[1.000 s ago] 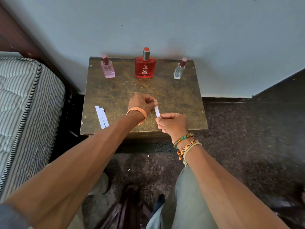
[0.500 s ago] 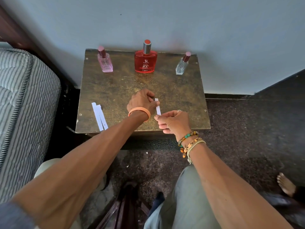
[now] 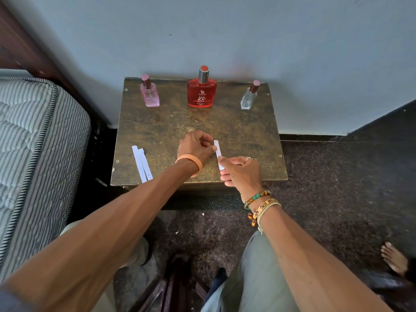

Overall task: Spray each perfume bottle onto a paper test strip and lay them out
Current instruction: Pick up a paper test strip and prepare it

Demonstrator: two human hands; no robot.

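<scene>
Three perfume bottles stand along the back of the small brown table (image 3: 247, 136): a pink one (image 3: 150, 93) on the left, a red one (image 3: 202, 92) in the middle and a clear one (image 3: 248, 99) on the right. All three carry their caps. A white paper strip (image 3: 218, 147) lies low over the table's front middle, pointing away from me. My left hand (image 3: 195, 147) pinches its left edge with curled fingers. My right hand (image 3: 242, 171) holds its near end under the thumb. Two more strips (image 3: 142, 163) lie side by side at the front left.
A striped mattress (image 3: 33, 154) borders the table on the left. The wall (image 3: 225, 30) rises directly behind the bottles. Dark carpet (image 3: 337, 188) spreads to the right, and a bare foot (image 3: 395, 258) shows at the lower right. My knees are below the table's front edge.
Both hands have brought the strip down from a raised, tilted hold to low over the table. The bottles and the two left strips have not moved.
</scene>
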